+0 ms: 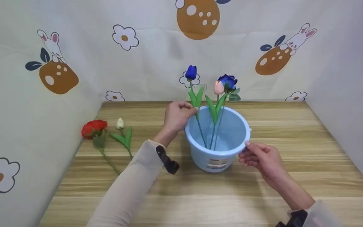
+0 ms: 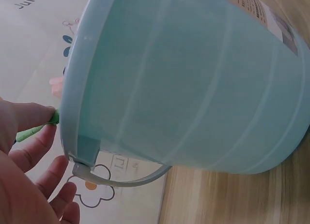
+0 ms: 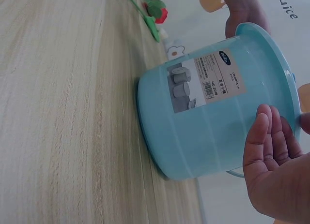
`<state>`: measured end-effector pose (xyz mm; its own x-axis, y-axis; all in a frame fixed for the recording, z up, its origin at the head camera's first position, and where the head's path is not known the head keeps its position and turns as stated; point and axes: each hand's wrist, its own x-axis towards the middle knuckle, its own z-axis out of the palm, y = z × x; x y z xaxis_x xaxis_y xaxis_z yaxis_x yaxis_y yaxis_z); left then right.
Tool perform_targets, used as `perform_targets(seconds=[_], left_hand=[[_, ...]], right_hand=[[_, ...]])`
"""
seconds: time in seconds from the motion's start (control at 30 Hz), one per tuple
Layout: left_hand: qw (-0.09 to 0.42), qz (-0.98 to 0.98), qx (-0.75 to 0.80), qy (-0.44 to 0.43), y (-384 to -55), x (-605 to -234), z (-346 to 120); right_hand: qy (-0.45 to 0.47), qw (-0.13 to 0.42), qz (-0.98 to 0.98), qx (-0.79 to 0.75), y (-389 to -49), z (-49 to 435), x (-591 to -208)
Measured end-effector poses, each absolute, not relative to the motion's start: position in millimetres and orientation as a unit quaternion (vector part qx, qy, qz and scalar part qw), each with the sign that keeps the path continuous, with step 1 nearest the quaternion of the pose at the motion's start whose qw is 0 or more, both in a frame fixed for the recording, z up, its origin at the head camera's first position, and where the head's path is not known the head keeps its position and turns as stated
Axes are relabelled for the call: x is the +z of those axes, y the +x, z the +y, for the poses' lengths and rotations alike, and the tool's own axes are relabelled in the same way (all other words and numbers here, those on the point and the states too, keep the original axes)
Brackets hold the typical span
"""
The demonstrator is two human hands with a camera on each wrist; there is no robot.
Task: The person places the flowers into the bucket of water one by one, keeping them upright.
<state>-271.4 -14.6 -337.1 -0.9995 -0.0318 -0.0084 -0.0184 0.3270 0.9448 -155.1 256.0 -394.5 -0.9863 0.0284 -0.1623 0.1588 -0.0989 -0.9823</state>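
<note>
A light blue bucket (image 1: 217,153) stands upright on the wooden table. My left hand (image 1: 177,117) pinches the leaves of a blue tulip (image 1: 191,73) over the bucket's left rim, its stem reaching down inside. Also standing in the bucket are a pink tulip (image 1: 219,87) and a dark blue flower (image 1: 228,82) with open petals. At the right front rim, my right hand (image 1: 265,159) holds the bucket's edge between thumb and fingers. From the right wrist view, the fingers lie against the outer wall beside the printed label (image 3: 206,81).
On the table's left lie a red flower (image 1: 94,128) and a white tulip (image 1: 120,123), their stems partly behind my left sleeve (image 1: 134,179). A patterned cloth (image 1: 156,63) rises behind and on both sides. The bucket's handle (image 2: 131,181) hangs at the back.
</note>
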Motion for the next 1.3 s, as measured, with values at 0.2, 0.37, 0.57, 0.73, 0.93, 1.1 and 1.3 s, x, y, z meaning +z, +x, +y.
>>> perform_targets(seconds=[0.2,0.37,0.57,0.73,0.93,1.1,1.3], left_hand=[[0.011,-0.822,-0.569,0.016,-272.6,-338.5,-10.6],[-0.001,-0.824,-0.567,0.015,-272.9,-339.3,-8.1],[-0.007,-0.828,-0.560,0.009,-273.5,-342.1,-6.4],[-0.001,-0.841,-0.541,0.002,-274.3,-342.9,-4.5],[-0.006,-0.861,-0.508,0.001,-275.1,-342.7,-3.7],[-0.011,-0.869,-0.494,0.005,-276.5,-342.4,-3.1],[-0.010,-0.882,-0.471,0.009,-279.1,-344.2,-2.6]], right_hand=[[0.071,0.044,0.670,-0.738,-155.1,256.2,-394.5],[0.073,0.041,0.671,-0.737,-155.0,256.0,-394.6],[0.076,0.040,0.672,-0.736,-154.6,255.3,-395.2],[0.078,0.037,0.669,-0.738,-153.9,254.8,-395.7],[0.082,0.039,0.674,-0.733,-154.0,255.1,-394.8],[0.081,0.037,0.674,-0.733,-154.3,255.3,-394.2],[0.078,0.039,0.673,-0.735,-154.1,254.7,-394.6]])
